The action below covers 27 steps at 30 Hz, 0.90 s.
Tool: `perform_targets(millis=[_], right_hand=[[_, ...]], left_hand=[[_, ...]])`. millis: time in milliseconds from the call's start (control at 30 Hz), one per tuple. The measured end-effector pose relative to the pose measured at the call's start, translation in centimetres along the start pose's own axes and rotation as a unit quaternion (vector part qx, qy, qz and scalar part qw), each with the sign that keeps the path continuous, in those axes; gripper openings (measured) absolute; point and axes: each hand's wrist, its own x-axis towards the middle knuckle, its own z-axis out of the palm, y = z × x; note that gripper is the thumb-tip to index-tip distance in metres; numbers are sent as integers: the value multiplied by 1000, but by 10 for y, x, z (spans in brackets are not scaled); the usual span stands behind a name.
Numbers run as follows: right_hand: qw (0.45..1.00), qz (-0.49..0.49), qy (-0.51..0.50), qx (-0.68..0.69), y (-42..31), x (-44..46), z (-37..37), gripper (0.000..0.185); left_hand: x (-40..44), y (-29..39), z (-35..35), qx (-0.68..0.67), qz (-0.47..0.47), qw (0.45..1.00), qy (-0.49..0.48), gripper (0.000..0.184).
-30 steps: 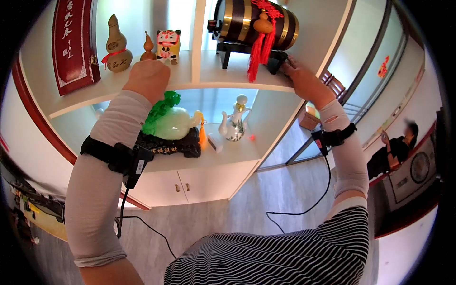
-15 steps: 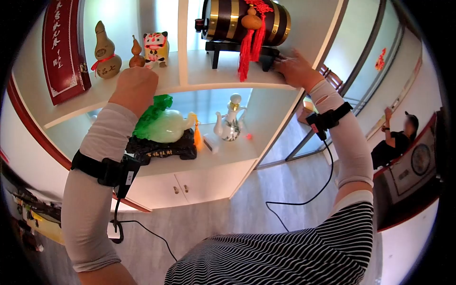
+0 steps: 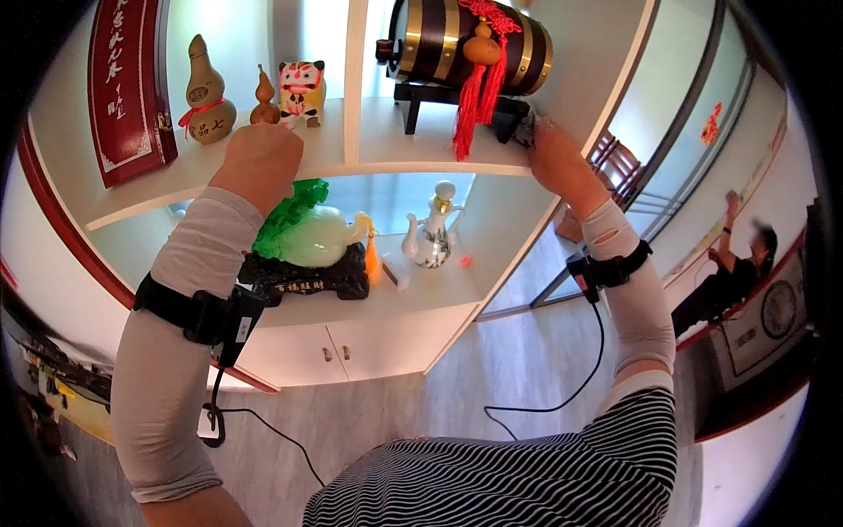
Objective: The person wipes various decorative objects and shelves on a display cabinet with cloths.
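Observation:
My left hand (image 3: 261, 158) is curled closed at the upper shelf's front edge, just before the small gourd (image 3: 264, 98) and the cat figurine (image 3: 301, 92); whatever its fingers hold is hidden. The larger gourd (image 3: 209, 97) with a red ribbon stands further left. At the right end of the shelf, my right hand (image 3: 559, 162) is closed around a crumpled grey cloth-like piece (image 3: 524, 132), beside the black stand (image 3: 420, 107). On that stand lies a dark wooden barrel (image 3: 430, 44) with brass bands, a small gourd ornament and a red tassel (image 3: 479, 110).
Below, a green-white cabbage carving (image 3: 312, 237) on a black base and a white ewer (image 3: 433, 230) share the lower shelf. A red plaque (image 3: 132, 97) leans at left. Cupboard doors (image 3: 338, 351) sit underneath. A person in black (image 3: 733, 268) stands far right. Cables hang from both wrist straps.
My right hand has drawn slightly right and down from the barrel stand, its fingers closing, and the grey piece now shows there. My left hand stays closed by the small gourd. The view has shifted slightly.

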Motion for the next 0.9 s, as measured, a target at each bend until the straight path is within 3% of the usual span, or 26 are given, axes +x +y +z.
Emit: perform_targets(millis=[67, 133, 233, 367, 467, 533, 567, 600, 633, 733, 867, 900], right_hand=[[998, 46, -30, 2, 1, -1, 2, 28], [996, -29, -86, 4, 15, 9, 7, 28], [988, -106, -102, 39, 21, 20, 12, 33], [984, -127, -99, 74, 34, 34, 23, 38], [962, -230, -131, 71, 56, 47, 41, 38], [969, -1, -188, 163, 14, 37, -2, 33], [969, 0, -188, 163, 19, 41, 5, 33], [966, -140, -214, -29, 26, 51, 15, 29], [909, -273, -229, -217, 33, 55, 25, 26], [913, -193, -280, -226, 9, 62, 19, 30], [891, -182, -348, -227, 5, 67, 18, 32], [942, -93, -291, -139, 7, 60, 22, 32]], left_hand=[[0, 2, -4, 3, -6, 1000, -20, 36], [-4, 4, -9, 21, 6, 1000, -5, 25], [-5, 3, -5, 19, 21, 999, 23, 25], [-3, 3, -1, 27, 7, 1000, 9, 35], [-2, 4, 0, 33, 15, 999, 22, 35], [-4, 4, -2, 31, 14, 999, 19, 36], [-4, 5, -4, 30, 15, 999, 19, 36], [-4, 6, -5, 38, 8, 999, 13, 36], [-4, 7, -6, 45, 3, 999, 5, 36], [-4, 5, -1, 42, 5, 999, 20, 36], [0, 8, -5, 57, -27, 998, -26, 35], [-1, 7, -5, 49, -18, 998, -17, 35]])
